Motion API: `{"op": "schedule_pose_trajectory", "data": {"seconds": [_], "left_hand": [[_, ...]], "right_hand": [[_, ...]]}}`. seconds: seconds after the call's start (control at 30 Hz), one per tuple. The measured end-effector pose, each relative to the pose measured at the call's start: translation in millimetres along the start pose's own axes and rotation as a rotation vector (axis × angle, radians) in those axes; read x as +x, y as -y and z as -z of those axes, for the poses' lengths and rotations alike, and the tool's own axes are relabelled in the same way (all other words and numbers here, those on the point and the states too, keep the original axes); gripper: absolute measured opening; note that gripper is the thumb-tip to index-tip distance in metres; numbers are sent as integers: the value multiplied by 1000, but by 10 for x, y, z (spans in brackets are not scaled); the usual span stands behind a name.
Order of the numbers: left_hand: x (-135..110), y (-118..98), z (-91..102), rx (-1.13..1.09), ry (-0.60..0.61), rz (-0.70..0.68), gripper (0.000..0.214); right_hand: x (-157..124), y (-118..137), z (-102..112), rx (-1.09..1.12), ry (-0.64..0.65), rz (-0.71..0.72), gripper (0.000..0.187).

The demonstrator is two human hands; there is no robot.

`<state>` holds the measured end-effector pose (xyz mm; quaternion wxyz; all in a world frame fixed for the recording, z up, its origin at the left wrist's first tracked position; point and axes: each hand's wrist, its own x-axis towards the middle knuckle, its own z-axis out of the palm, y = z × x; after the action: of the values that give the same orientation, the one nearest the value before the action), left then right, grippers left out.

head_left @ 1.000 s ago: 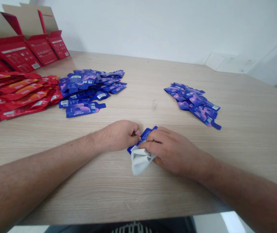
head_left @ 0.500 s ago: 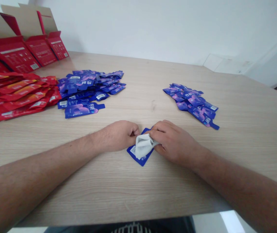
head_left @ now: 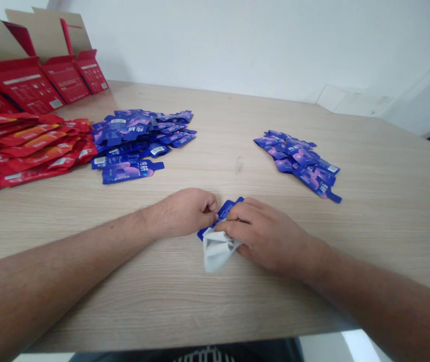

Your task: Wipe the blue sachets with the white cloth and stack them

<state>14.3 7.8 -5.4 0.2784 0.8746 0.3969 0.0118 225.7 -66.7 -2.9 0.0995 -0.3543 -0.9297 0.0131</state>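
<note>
Two items are under inspection at the centre of the head view: a blue sachet (head_left: 228, 211) and a white cloth (head_left: 218, 250), both on the wood-grain worktop (head_left: 237, 301). The sachet's long axis runs diagonally, with one end up and to the right, the other down and to the left. The right hand (head_left: 267, 239) lies across it and covers more of it than the other hand, its fingers (head_left: 233, 221) clenched over the sachet and the cloth, which bunches out below them. The left hand (head_left: 182, 213) sits just beside the sachet's upper-left edge, fingers curled with their tips at that edge; whether they grip it cannot be told. Farther off, a left pile of blue sachets (head_left: 139, 136) and a right pile of blue sachets (head_left: 297, 163) lie well apart. Red sachets (head_left: 29, 143) lie at far left, before open red cartons (head_left: 26, 83).
</note>
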Motion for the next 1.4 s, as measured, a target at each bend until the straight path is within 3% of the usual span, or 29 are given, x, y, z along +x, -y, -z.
{"op": "schedule_pose_trajectory", "data": {"seconds": [0.2, 0.37, 0.5, 0.67, 0.83, 1.03, 1.2, 1.4], "left_hand": [[0, -12, 7, 4, 3, 9, 18], [5, -9, -2, -1, 0, 10, 18], [9, -9, -4, 2, 2, 18, 19], [-2, -16, 6, -9, 9, 16, 19], [-4, -24, 6, -23, -4, 25, 18], [23, -26, 13, -44, 31, 16, 21], [24, -21, 10, -26, 0, 36, 21], [26, -23, 0, -41, 0, 45, 21]], "right_hand": [[2, -45, 2, -28, -27, -118, 17], [5, -32, 8, -5, -25, -42, 22], [3, -31, 3, -20, -29, -112, 16], [-1, -59, -5, -5, -14, -60, 22], [4, -71, -7, -33, -37, -122, 17], [10, 37, -28, 47, -18, 57, 24], [11, -100, -16, 12, -57, -99, 19], [8, -6, -16, 34, -38, 8, 23]]}}
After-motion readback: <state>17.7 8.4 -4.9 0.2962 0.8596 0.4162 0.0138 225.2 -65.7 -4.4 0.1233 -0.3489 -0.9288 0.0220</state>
